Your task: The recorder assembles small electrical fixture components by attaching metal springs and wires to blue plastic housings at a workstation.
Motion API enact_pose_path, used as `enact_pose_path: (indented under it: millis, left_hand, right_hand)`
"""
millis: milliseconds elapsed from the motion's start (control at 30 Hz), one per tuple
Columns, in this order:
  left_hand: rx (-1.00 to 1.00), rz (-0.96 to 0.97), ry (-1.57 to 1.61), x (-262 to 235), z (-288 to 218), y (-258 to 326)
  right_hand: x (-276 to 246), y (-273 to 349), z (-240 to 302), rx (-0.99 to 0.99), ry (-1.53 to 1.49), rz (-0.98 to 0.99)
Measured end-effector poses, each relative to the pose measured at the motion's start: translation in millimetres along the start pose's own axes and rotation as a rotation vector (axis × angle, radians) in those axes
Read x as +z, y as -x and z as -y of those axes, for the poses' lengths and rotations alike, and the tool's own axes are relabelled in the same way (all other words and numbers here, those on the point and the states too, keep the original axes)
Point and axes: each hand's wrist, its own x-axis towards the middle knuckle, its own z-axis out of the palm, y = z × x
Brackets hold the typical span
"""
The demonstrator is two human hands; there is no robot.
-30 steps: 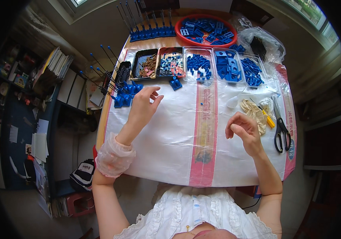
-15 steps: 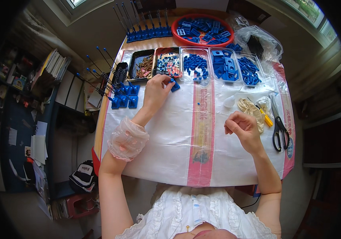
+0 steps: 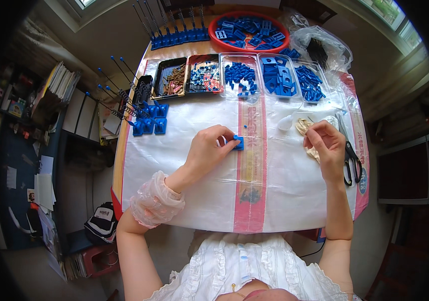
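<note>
One small blue plastic block with a rounded knob (image 3: 239, 144), pinched in the bare left hand (image 3: 205, 148)

Read all hours from the block, found near the middle of the view, over a white woven-plastic sheet with a pink printed band (image 3: 284, 200). Cannot tell whether resting on it or lifted slightly. Grasped between left thumb and fingers at the 9 o'clock side; left exposed toward 3.

Likely light enough for a two-finger pinch. Probably stiff, moulded and smooth, so a little slippery under dry fingertips, yet unlikely to crack in ordinary handling. Best held by opposite sides of the squared base, or just below the knob, with even pressure to prevent twisting.

At 3 o'clock, well apart: bare right hand (image 3: 326, 150), fingers curled toward the thumb, near a crumpled beige glove-like piece (image 3: 302, 125). Cannot tell if empty or grasping something slim.

At 12, near the block, one tiny blue bit (image 3: 245, 126); farther out, a clear plastic tray of small blue pieces (image 3: 228, 92). Between 9 and 10, a cluster of similar blue blocks (image 3: 149, 124).
</note>
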Motion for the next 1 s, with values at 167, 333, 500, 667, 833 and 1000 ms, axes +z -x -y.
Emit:
enact_pose_path:
  millis: [167,333,500,667,833,1000]
  left_hand:
    - [0.016,0.008,-0.008,3.0,0.5,2.1]
    - [0.049,0.042,-0.043,3.8,-0.6,3.9]
    - [0.028,0.061,0.058,4.4,4.1,5.9]
    - [0.027,0.07,0.068,3.8,4.3,11.2]
    - [0.004,0.1,0.049,2.3,-0.8,8.8]
    - [0.022,0.161,0.155,-5.4,5.5,8.3]
  right_hand:
    - [-10.4,-2.7,5.1,-0.028,0.011,-0.058]
    - [-23.4,-4.7,13.3,-0.046,0.041,-0.086]
    - [-44.1,-11.6,28.8,-0.021,0.157,-0.152]
    - [-81.2,-63.5,11.8,0.008,0.439,-0.171]
    - [-145.9,-175.1,-56.0,-0.034,0.791,-0.264]
    - [-175.2,-265.4,-107.9,-0.077,1.217,-0.312]
